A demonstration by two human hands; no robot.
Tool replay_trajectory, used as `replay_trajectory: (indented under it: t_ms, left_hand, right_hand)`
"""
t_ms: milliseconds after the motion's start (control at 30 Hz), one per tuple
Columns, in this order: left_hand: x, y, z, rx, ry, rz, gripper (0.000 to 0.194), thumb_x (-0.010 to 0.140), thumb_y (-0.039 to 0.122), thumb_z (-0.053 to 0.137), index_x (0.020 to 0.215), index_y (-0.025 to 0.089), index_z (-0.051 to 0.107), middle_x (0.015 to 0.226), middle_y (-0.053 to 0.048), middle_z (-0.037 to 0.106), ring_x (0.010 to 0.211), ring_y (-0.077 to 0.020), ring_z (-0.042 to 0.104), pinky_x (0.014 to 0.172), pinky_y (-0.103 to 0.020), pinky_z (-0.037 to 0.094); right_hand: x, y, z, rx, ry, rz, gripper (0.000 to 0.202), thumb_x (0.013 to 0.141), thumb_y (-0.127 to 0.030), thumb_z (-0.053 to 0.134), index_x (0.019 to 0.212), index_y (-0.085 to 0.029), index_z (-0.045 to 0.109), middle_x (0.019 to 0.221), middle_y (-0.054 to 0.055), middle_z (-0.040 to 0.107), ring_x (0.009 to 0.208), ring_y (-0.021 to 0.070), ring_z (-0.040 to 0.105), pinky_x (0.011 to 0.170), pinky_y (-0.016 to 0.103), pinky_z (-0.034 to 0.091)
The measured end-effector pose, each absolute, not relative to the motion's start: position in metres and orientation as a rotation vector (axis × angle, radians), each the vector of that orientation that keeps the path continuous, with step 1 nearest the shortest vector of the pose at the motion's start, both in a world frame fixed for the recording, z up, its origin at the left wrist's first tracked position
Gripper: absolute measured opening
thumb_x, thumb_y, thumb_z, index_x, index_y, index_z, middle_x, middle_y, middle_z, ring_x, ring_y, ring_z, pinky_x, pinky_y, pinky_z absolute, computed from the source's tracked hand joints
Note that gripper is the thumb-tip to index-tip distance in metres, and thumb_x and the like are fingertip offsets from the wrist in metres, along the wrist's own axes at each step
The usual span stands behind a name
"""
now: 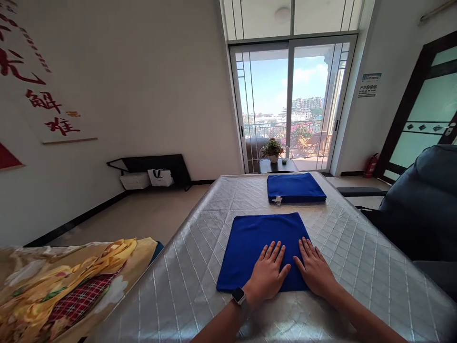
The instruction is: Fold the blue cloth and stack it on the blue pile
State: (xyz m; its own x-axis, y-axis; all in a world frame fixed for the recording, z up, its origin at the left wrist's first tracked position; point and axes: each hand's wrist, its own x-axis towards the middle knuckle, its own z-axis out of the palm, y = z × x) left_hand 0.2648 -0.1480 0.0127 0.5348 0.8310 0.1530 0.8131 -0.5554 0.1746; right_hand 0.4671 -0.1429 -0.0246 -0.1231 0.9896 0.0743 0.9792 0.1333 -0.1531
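Note:
A folded blue cloth lies flat on the silver quilted table in front of me. My left hand, with a watch on its wrist, rests palm down on the cloth's near edge, fingers spread. My right hand lies flat beside it on the cloth's near right corner, fingers apart. Neither hand grips anything. A second folded blue cloth with a small white tag sits farther back on the table, out of reach of both hands.
A dark padded chair stands at the table's right. A yellow patterned fabric lies at the lower left. Beyond the table are a small dark stand with a potted plant and glass balcony doors.

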Motion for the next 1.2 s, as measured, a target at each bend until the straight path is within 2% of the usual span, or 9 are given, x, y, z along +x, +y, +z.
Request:
replay_trajectory:
  t_ms: [167, 333, 600, 733, 833, 967, 1100, 1200]
  left_hand:
    - [0.191, -0.164, 0.018, 2.455, 1.781, 0.106, 0.070, 0.103, 0.064, 0.020, 0.161, 0.025, 0.023, 0.168, 0.000, 0.015, 0.157, -0.0229, 0.014, 0.129, -0.047, 0.021]
    - [0.130, -0.184, 0.007, 2.271, 2.017, 0.025, 0.075, 0.102, 0.064, 0.018, 0.161, 0.020, 0.013, 0.169, -0.001, 0.005, 0.157, -0.0205, 0.006, 0.129, -0.043, 0.015]
    - [0.126, -0.190, 0.002, 2.226, 2.001, 0.085, 0.078, 0.100, 0.064, 0.021, 0.162, 0.018, 0.010, 0.169, 0.000, 0.005, 0.157, -0.0177, 0.005, 0.130, -0.039, 0.012]
    - [0.122, -0.190, 0.009, 2.206, 1.988, 0.088, 0.079, 0.099, 0.067, 0.022, 0.163, 0.020, 0.015, 0.169, 0.000, 0.008, 0.157, -0.0201, 0.009, 0.130, -0.041, 0.015]
    - [0.119, -0.183, 0.018, 2.128, 2.005, 0.026, 0.087, 0.097, 0.072, 0.019, 0.163, 0.015, 0.016, 0.169, -0.005, 0.011, 0.157, -0.0226, 0.014, 0.129, -0.043, 0.019]
    - [0.155, -0.154, 0.028, 2.235, 1.996, 0.152, 0.087, 0.100, 0.068, 0.017, 0.162, 0.007, 0.021, 0.168, -0.014, 0.015, 0.156, -0.0257, 0.017, 0.128, -0.046, 0.022]
    - [0.246, -0.113, 0.021, 2.542, 1.569, 0.328, 0.078, 0.103, 0.059, 0.017, 0.159, 0.007, 0.031, 0.165, -0.019, 0.026, 0.155, -0.0264, 0.023, 0.127, -0.047, 0.028]
    - [0.306, -0.090, 0.007, 2.578, 1.427, 0.433, 0.075, 0.103, 0.057, 0.017, 0.159, 0.010, 0.035, 0.165, -0.017, 0.030, 0.156, -0.0254, 0.021, 0.129, -0.048, 0.024]
  right_hand:
    - [0.469, -0.147, -0.017, -2.011, -2.224, 0.163, 0.075, 0.103, -0.055, 0.018, 0.162, -0.009, 0.022, 0.168, 0.008, 0.016, 0.156, 0.0216, 0.014, 0.128, 0.043, 0.016]
    - [0.465, -0.148, -0.021, -2.024, -2.212, 0.139, 0.077, 0.102, -0.056, 0.018, 0.162, -0.009, 0.022, 0.168, 0.008, 0.015, 0.157, 0.0220, 0.013, 0.129, 0.042, 0.014]
    - [0.465, -0.125, 0.002, -2.084, -2.348, 0.092, 0.073, 0.102, -0.048, 0.021, 0.160, -0.005, 0.028, 0.167, 0.012, 0.023, 0.156, 0.0260, 0.017, 0.128, 0.049, 0.013]
    - [0.463, -0.090, 0.011, -1.981, -2.309, 0.053, 0.068, 0.105, -0.043, 0.018, 0.161, -0.004, 0.025, 0.167, 0.012, 0.020, 0.157, 0.0242, 0.017, 0.128, 0.046, 0.015]
    - [0.463, -0.074, 0.000, -1.989, -2.280, 0.096, 0.068, 0.106, -0.042, 0.020, 0.161, -0.003, 0.025, 0.168, 0.013, 0.019, 0.157, 0.0242, 0.016, 0.127, 0.045, 0.017]
    - [0.463, -0.070, -0.015, -2.005, -2.253, 0.106, 0.068, 0.106, -0.042, 0.024, 0.161, -0.003, 0.024, 0.168, 0.014, 0.019, 0.157, 0.0244, 0.016, 0.127, 0.044, 0.016]
    - [0.463, -0.072, -0.015, -2.027, -2.235, 0.095, 0.067, 0.107, -0.041, 0.024, 0.161, -0.002, 0.022, 0.168, 0.014, 0.019, 0.157, 0.0240, 0.017, 0.127, 0.042, 0.017]
    - [0.464, -0.073, -0.014, -2.031, -2.269, 0.074, 0.065, 0.107, -0.039, 0.027, 0.161, -0.003, 0.024, 0.168, 0.014, 0.018, 0.157, 0.0240, 0.017, 0.127, 0.041, 0.016]
